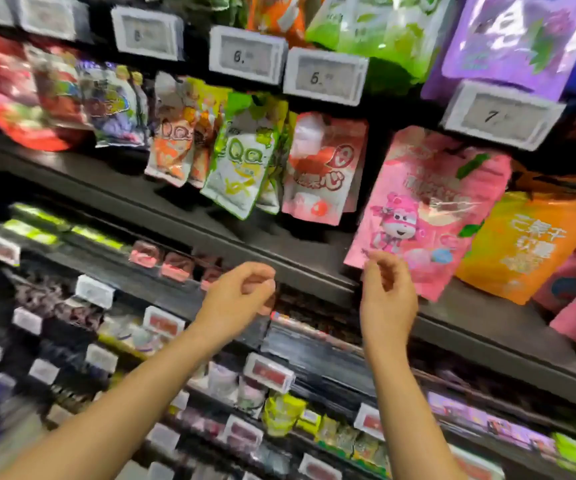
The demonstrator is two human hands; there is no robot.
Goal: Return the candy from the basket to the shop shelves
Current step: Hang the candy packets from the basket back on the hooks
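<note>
My right hand (388, 299) touches the lower left corner of a tall pink glossy candy pouch (431, 216) hanging upright on the shelf; fingers (381, 268) loosely curled. Left hand (241, 299) empty, half-closed, well left.

Dark shop shelves (182, 202) here, pretty blurry shot, with candy bags hanging in a row under white price tags (324, 76): red ones (20, 95) at the far left, then orange (172, 140), green QQ (238, 161), and pale pink packs (321, 168). Further right a big pink pouch (428, 216) sits just beside an orange pouch (521, 244). The lower tiers hold small packets (283, 412) behind more tags, too smeared to read.
</note>
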